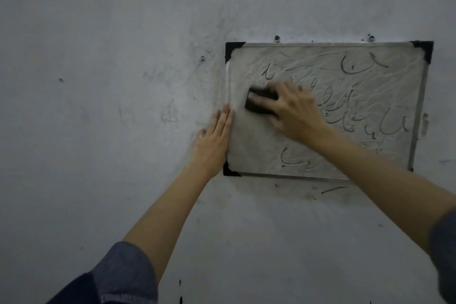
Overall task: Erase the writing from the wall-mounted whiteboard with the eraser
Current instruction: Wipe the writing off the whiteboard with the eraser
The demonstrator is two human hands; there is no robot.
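Note:
A small whiteboard [259, 145] with black corner caps hangs on the wall at the upper right. Its surface is smeared grey, and dark handwriting [350, 66] shows across the middle, right and bottom. My right hand [293, 111] grips a black eraser [259, 101] and presses it against the board's left part. My left hand [212, 140] lies flat with straight fingers against the wall and the board's left edge.
The grey wall [98, 81] around the board is scuffed and stained. Screws [276, 38] stick out just above the frame, and another [202, 57] sits to its left. A dark pen stroke [333, 189] marks the wall below the board.

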